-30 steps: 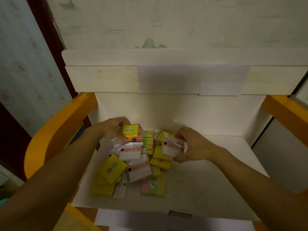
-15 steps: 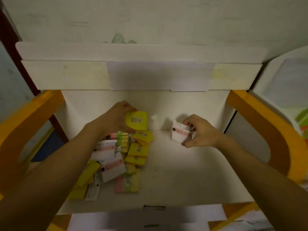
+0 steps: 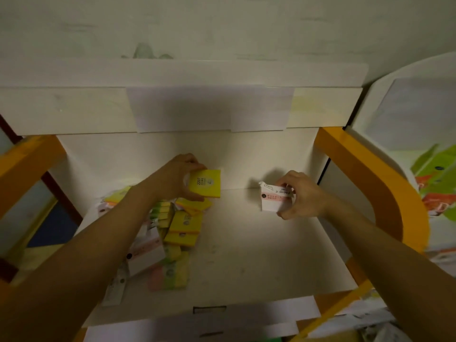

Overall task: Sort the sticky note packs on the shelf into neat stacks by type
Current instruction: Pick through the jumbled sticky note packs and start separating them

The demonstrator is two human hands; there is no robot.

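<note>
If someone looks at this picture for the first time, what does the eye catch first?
First, the two hands: the left hand holds a yellow pack up at the back of the shelf, and the right hand grips a white pack further right. Then the jumbled pile of packs on the shelf's left side.

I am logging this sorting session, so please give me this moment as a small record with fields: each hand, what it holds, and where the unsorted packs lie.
left hand: grips a yellow sticky note pack, lifted above the pile
right hand: holds a white pack with pink band near the back right of the shelf
unsorted pile: yellow, white and multicolour packs heaped on the left part of the shelf
shelf: white board, orange side frames
stacks: no neat stack visible yet
</note>
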